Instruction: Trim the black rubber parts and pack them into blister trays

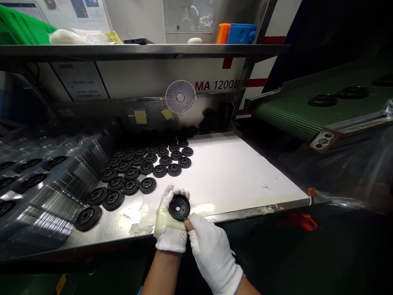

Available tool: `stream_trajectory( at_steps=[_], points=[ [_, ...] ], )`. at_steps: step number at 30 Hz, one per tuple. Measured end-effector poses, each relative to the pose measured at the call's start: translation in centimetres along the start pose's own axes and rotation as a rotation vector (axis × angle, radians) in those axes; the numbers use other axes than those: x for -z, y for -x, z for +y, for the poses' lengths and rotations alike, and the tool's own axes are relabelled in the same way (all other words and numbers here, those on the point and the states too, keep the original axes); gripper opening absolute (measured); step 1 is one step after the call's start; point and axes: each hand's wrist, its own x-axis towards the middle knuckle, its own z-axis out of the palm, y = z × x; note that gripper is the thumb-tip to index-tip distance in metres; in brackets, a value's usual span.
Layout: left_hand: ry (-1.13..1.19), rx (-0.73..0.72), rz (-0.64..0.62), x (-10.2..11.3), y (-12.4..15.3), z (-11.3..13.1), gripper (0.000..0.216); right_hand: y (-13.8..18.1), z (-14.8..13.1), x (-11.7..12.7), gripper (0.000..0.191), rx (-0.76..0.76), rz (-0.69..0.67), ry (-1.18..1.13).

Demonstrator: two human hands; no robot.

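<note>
A black rubber disc [179, 207] with a central hole and a ring of smaller holes is held just above the front edge of the surface [233, 172]. It is cradled from behind and below by the left hand [170, 221], whose grip is curled around the disc, with the fingertips showing over its upper rim. The right hand [213, 250] is pressed against the lower rim, its grip closed on the disc. Both hands are gloved: the right in white fabric, the left in white with a yellowish coated palm.

Rows of similar ribbed black discs [144, 164] are laid flat and close together on the surface, to the left of and beyond the hands. More discs [30, 176] are seen on the left beneath clear plastic sheeting [52, 209]. To the right, a green ribbed conveyor belt [294, 110] carries further dark discs [322, 100]. A small white fan [180, 96] is mounted on the machine panel behind the surface, below a steel shelf [138, 51]. An orange item [223, 33] and a blue item [241, 32] are placed above that shelf.
</note>
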Motion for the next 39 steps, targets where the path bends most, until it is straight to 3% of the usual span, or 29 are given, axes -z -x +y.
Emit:
stream_trajectory(
  at_steps=[3, 6, 10, 15, 18, 20, 25, 30, 34, 39],
  points=[
    [-0.098, 0.117, -0.044, 0.4, 0.3, 0.4, 0.032, -0.1, 0.5, 0.2, 0.025, -0.017, -0.001, -0.019],
    [-0.115, 0.179, -0.052, 0.2, 0.4, 0.6, 0.024, -0.2, 1.3, 0.5, 0.026, -0.046, -0.004, -0.019],
    [0.015, 0.172, 0.006, -0.6, 0.1, 0.0, 0.002, 0.0, 1.2, 0.3, 0.026, -0.025, 0.047, -0.003],
    [0.006, 0.064, -0.046, -0.3, 0.0, -0.2, 0.012, 0.0, 0.7, 0.2, 0.027, -0.01, 0.047, -0.021],
    [-0.1, 0.162, -0.059, 0.1, 0.2, 0.2, 0.023, -0.2, 1.1, 0.5, 0.026, -0.03, 0.014, -0.041],
    [-0.111, 0.193, -0.066, 0.2, 0.4, 0.4, 0.021, -0.2, 1.4, 0.7, 0.026, -0.055, -0.005, -0.046],
    [-0.034, 0.119, -0.059, -0.2, 0.5, -0.2, 0.004, 0.0, 1.3, 0.4, 0.026, -0.038, 0.047, 0.009],
    [-0.055, 0.006, -0.085, 0.0, 0.5, -0.4, 0.013, 0.0, 0.8, 0.5, 0.023, 0.009, 0.062, -0.031],
    [-0.16, 0.156, -0.086, 0.4, 0.8, 0.3, 0.026, -0.1, 1.0, 0.7, 0.024, 0.007, 0.063, -0.041],
    [-0.119, 0.059, -0.126, 0.8, 0.7, 0.2, 0.013, 0.2, 0.8, 0.6, 0.025, 0.024, 0.084, -0.001]
  ],
)
